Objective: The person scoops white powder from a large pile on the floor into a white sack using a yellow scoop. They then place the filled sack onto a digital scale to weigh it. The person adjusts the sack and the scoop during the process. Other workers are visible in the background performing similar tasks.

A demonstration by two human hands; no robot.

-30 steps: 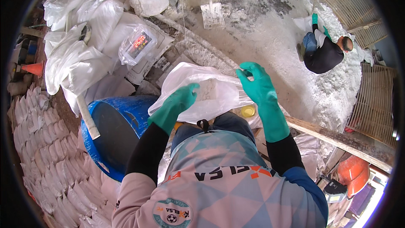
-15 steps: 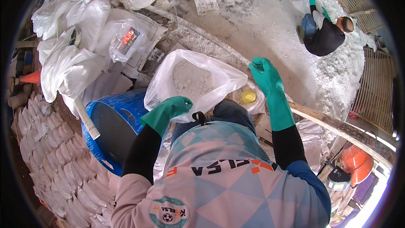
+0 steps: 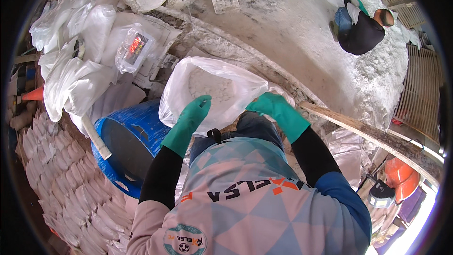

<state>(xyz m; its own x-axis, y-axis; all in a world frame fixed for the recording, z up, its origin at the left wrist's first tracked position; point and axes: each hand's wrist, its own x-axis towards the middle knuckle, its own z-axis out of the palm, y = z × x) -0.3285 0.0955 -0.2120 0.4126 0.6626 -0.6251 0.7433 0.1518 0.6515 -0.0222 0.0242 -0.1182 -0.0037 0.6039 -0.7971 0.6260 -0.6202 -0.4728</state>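
Observation:
A clear white plastic bag (image 3: pixel 174 78) stands open in front of me, with lumpy white powder (image 3: pixel 210 86) inside. At its near left rim, my left hand (image 3: pixel 191 119), in a green rubber glove, is closed on the plastic. My right hand (image 3: pixel 279 112), gloved the same way, reaches in from the right. Its bent fingers are pressed together at the bag's near right edge and appear to grip it. Part of the bag's right side is covered by that hand.
A blue barrel (image 3: pixel 106 127) lies left of my knees, beside many stacked filled bags (image 3: pixel 75 184). A lit digital scale display (image 3: pixel 135 49) sits beyond it. A wooden beam (image 3: pixel 358 130) runs along the right. A co-worker (image 3: pixel 361 30) crouches by heaped white powder (image 3: pixel 382 73). An orange helmet (image 3: pixel 401 179) hangs lower right.
My right hand has come down and left to the bag's edge, and the yellow round container there is now hidden. My left hand has shifted slightly up, its fingers pointing more forward.

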